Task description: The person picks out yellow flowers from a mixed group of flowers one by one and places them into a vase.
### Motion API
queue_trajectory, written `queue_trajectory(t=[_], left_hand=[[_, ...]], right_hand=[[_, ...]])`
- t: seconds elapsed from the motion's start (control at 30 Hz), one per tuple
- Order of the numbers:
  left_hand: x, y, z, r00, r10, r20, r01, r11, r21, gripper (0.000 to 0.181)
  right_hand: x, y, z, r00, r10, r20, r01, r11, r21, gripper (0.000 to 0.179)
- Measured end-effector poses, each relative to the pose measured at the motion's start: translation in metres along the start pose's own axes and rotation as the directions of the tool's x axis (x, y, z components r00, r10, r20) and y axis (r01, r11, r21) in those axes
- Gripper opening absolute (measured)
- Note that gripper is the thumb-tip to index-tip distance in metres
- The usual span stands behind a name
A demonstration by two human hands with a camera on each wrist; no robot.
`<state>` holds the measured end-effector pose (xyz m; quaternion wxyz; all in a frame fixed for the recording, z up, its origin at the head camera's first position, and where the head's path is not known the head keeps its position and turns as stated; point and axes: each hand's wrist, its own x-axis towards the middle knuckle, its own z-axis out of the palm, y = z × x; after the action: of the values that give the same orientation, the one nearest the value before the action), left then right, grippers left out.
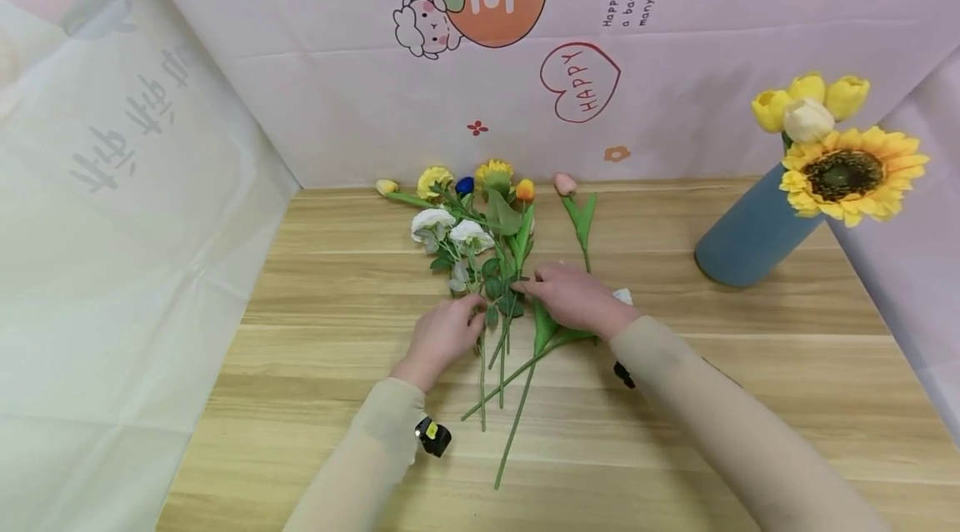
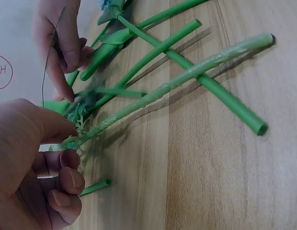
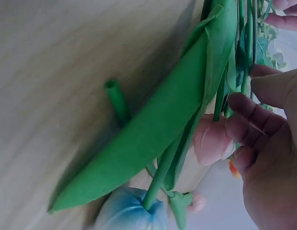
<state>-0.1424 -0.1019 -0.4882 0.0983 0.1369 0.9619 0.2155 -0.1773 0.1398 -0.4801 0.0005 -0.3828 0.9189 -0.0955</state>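
My left hand pinches the pale green stem of an artificial flower, below two white blooms. To its right, my right hand reaches into the bunch, thumb and finger pinching a thin green stem. Around the hands lie a yellow carnation-like bloom, a blue bud, a sunflower and an orange tulip. Under my right wrist, a blue-and-white tulip with a broad green leaf lies on the wooden table. Some stems are hidden behind the fingers.
A blue vase at the right holds a sunflower and several tulips. A pink tulip lies right of the bunch, a pale yellow bud at its left. Printed cloth walls the table's back and sides.
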Motion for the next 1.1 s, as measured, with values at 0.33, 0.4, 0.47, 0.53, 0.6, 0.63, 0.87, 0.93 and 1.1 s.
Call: queue_trajectory(t=[0.33, 0.4, 0.47, 0.53, 0.6, 0.63, 0.87, 0.93, 1.1], left_hand=[[0.0, -0.003, -0.001, 0.999, 0.021, -0.028, -0.02, 0.999, 0.037, 0.022], [-0.001, -0.004, -0.001, 0.999, 0.021, -0.038, -0.02, 0.999, 0.036, 0.021], [-0.001, -0.005, -0.002, 0.998, 0.024, -0.056, -0.022, 0.999, 0.032, 0.019], [-0.002, -0.006, -0.003, 0.997, 0.026, -0.074, -0.024, 0.999, 0.03, 0.017], [-0.003, -0.007, -0.003, 0.995, 0.031, -0.092, -0.028, 0.999, 0.032, 0.016], [-0.003, -0.008, -0.004, 0.994, 0.035, -0.102, -0.032, 0.999, 0.031, 0.015], [-0.003, -0.009, -0.005, 0.992, 0.047, -0.119, -0.044, 0.999, 0.029, 0.014], [-0.003, -0.009, -0.005, 0.992, 0.05, -0.117, -0.047, 0.998, 0.03, 0.014], [-0.003, -0.009, -0.005, 0.991, 0.057, -0.124, -0.054, 0.998, 0.03, 0.014]], right_hand=[[0.01, -0.007, -0.005, 0.987, 0.052, 0.155, -0.04, 0.996, -0.079, 0.028], [0.011, -0.006, -0.005, 0.985, 0.087, 0.151, -0.074, 0.994, -0.086, 0.027], [0.011, -0.006, -0.006, 0.983, 0.116, 0.139, -0.105, 0.991, -0.082, 0.027], [0.011, -0.005, -0.006, 0.983, 0.131, 0.128, -0.124, 0.99, -0.062, 0.028], [0.01, -0.004, -0.006, 0.982, 0.141, 0.125, -0.135, 0.99, -0.05, 0.027], [0.01, -0.004, -0.005, 0.981, 0.144, 0.127, -0.139, 0.989, -0.047, 0.024], [0.011, -0.001, 0.001, 0.979, 0.197, 0.06, -0.193, 0.979, -0.064, 0.012], [0.011, 0.001, 0.003, 0.974, 0.228, -0.012, -0.229, 0.971, -0.074, 0.012], [0.014, 0.004, 0.005, 0.939, 0.335, -0.073, -0.34, 0.937, -0.081, 0.032]])
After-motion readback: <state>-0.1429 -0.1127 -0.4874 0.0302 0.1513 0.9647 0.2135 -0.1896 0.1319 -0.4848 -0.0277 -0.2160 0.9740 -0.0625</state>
